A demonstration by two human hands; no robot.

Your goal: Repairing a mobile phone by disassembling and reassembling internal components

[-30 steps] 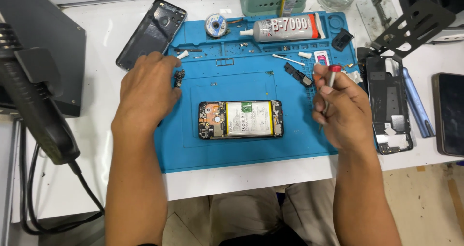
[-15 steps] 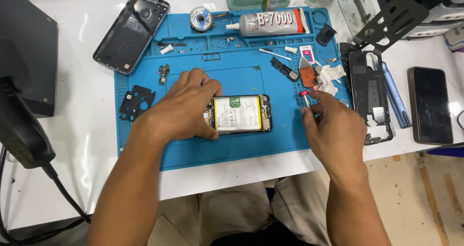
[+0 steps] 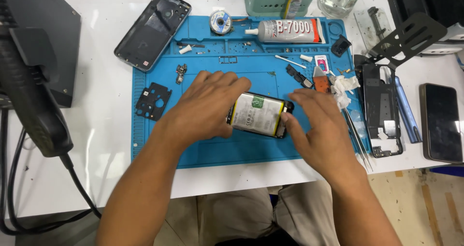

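Blue mat [image 3: 159, 149], both hands gripping opened phone [image 3: 258, 114]

An opened phone [image 3: 258, 114], back cover off and its white battery showing, lies tilted on a blue work mat [image 3: 217, 151] that covers the white surface [image 3: 104, 144]. The left hand [image 3: 210, 106] rests over the phone's left end, fingers spread; the right hand [image 3: 321, 130] grips its right end, thumb at the edge. A dark back cover [image 3: 152, 28] lies at the mat's upper left corner, a small black bracket [image 3: 152, 101] near its left edge. A tube of glue [image 3: 285, 31] lies along the top trays. A phone frame [image 3: 382, 108] and a dark phone [image 3: 441, 122] lie to the right, with tweezers [image 3: 357, 137] just beside the right hand
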